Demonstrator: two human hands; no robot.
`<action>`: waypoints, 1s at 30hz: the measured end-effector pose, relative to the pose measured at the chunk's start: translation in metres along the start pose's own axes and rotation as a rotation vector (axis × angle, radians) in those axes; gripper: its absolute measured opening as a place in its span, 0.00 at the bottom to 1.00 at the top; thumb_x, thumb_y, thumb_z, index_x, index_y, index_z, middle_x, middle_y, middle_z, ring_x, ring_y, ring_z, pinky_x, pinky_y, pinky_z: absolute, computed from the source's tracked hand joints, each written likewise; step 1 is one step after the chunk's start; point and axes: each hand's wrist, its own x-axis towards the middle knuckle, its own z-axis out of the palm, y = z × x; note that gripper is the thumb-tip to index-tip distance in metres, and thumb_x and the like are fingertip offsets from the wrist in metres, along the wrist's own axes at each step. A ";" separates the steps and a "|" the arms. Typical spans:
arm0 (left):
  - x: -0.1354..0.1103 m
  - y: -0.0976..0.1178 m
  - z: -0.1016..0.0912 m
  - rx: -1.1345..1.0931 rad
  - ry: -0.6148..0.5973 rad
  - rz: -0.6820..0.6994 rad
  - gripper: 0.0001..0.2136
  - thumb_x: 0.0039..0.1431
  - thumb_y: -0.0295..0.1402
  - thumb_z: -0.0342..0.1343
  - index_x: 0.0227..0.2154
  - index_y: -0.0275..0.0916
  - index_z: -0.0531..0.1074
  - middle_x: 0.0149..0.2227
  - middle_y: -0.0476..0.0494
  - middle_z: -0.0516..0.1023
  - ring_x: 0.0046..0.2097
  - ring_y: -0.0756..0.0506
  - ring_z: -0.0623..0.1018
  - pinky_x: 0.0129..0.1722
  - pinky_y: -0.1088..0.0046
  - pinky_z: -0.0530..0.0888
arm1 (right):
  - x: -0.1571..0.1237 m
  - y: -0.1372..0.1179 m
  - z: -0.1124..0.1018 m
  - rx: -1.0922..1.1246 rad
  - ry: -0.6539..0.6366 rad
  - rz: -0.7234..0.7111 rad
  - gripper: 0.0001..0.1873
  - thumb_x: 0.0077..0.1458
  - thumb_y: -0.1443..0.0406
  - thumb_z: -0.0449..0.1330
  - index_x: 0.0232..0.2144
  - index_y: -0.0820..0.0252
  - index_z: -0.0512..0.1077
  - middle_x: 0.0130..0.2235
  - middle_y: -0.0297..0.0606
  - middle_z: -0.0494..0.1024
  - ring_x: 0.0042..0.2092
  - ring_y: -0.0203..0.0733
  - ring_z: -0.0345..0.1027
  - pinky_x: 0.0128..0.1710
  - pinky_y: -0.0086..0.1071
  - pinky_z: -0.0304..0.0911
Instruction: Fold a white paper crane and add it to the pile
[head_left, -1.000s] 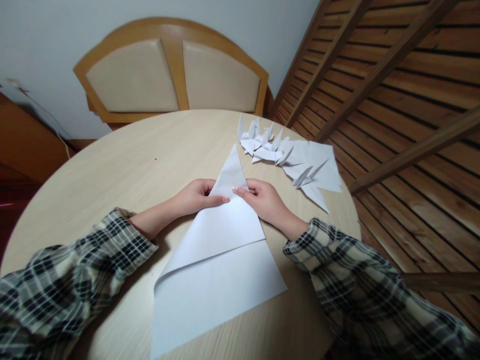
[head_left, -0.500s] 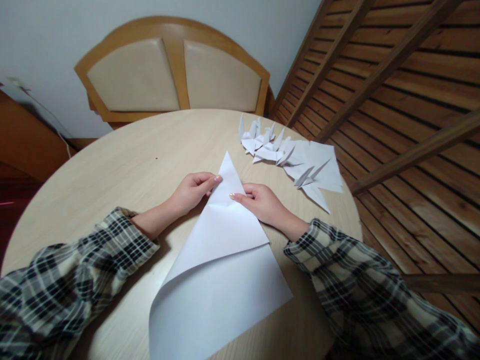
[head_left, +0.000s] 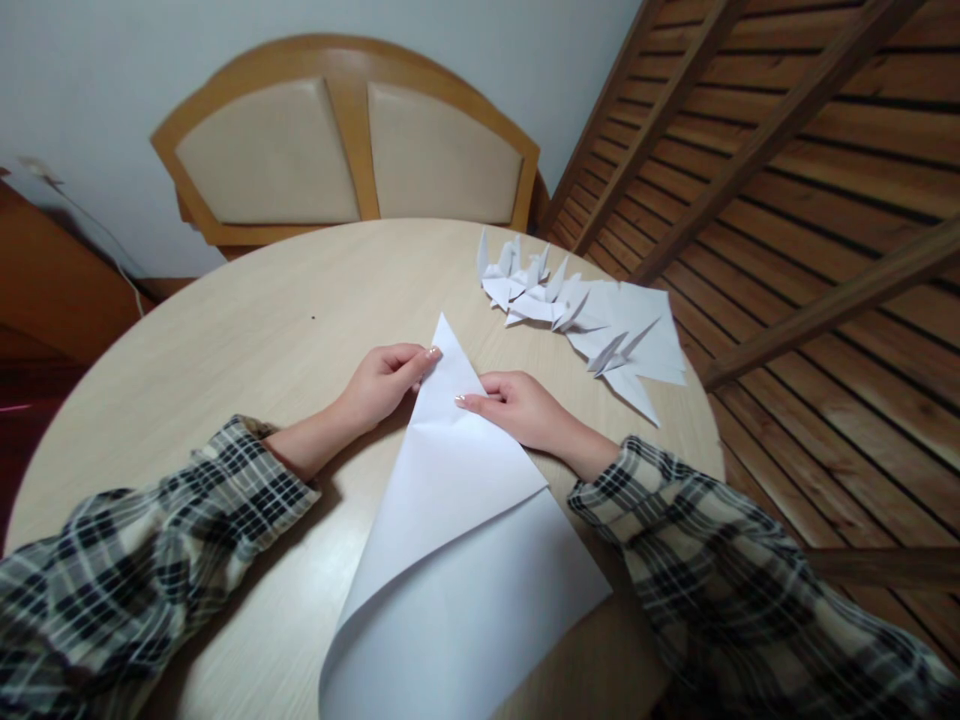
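A large white sheet of paper (head_left: 472, 540) lies partly folded over itself, its pointed tip facing away from me. My left hand (head_left: 386, 385) pinches the paper's left edge close to that tip, thumb on top. Across from it, my right hand (head_left: 521, 408) grips the right edge a little lower, also with the thumb on the upper face. The fingers beneath the paper are mostly hidden. Toward the near side the fold curves loosely, not pressed flat, and the lower part of the sheet runs out of view.
Several folded white paper cranes (head_left: 544, 290) stand at the back right of the round wooden table (head_left: 247, 320). Beside them lie flat white sheets (head_left: 649, 330). A chair (head_left: 360, 130) with padded panels faces me across the table, and a slatted wooden partition (head_left: 810, 200) rises on the right.
The paper has turned slightly: its tip has shifted left and nearer, while its lower part has swung right. Both hands keep hold and have barely moved.
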 end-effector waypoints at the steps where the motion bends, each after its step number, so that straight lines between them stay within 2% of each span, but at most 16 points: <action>1: 0.000 0.001 0.000 0.026 0.009 0.007 0.17 0.54 0.44 0.57 0.19 0.37 0.67 0.19 0.53 0.62 0.22 0.53 0.61 0.20 0.77 0.59 | 0.000 0.000 0.000 -0.003 -0.003 -0.003 0.18 0.54 0.54 0.59 0.28 0.65 0.73 0.25 0.33 0.70 0.26 0.32 0.59 0.22 0.26 0.51; 9: -0.003 0.003 0.001 0.267 0.087 0.157 0.19 0.58 0.43 0.53 0.17 0.38 0.63 0.18 0.53 0.58 0.22 0.52 0.58 0.21 0.75 0.55 | -0.001 0.000 0.001 0.001 -0.004 0.012 0.18 0.54 0.53 0.58 0.29 0.64 0.74 0.27 0.35 0.72 0.27 0.33 0.61 0.22 0.26 0.52; 19: -0.005 0.008 0.002 0.589 0.159 0.412 0.17 0.62 0.35 0.47 0.18 0.40 0.54 0.19 0.52 0.57 0.24 0.50 0.59 0.26 0.72 0.57 | 0.000 -0.002 0.002 0.005 -0.010 -0.013 0.17 0.55 0.54 0.58 0.27 0.64 0.72 0.27 0.34 0.71 0.27 0.32 0.59 0.23 0.26 0.51; 22: -0.005 0.007 0.001 0.560 0.158 0.396 0.17 0.62 0.37 0.46 0.18 0.41 0.53 0.19 0.52 0.57 0.24 0.50 0.59 0.25 0.72 0.57 | 0.000 -0.003 0.003 0.019 -0.010 -0.014 0.17 0.54 0.55 0.59 0.27 0.64 0.72 0.26 0.33 0.70 0.27 0.32 0.59 0.23 0.26 0.51; 30: 0.000 0.003 -0.002 0.312 0.078 0.257 0.18 0.59 0.40 0.50 0.17 0.40 0.56 0.19 0.52 0.57 0.23 0.51 0.58 0.23 0.74 0.57 | -0.001 -0.002 0.003 0.004 -0.043 -0.002 0.16 0.54 0.56 0.59 0.29 0.65 0.74 0.25 0.33 0.71 0.26 0.32 0.59 0.23 0.26 0.50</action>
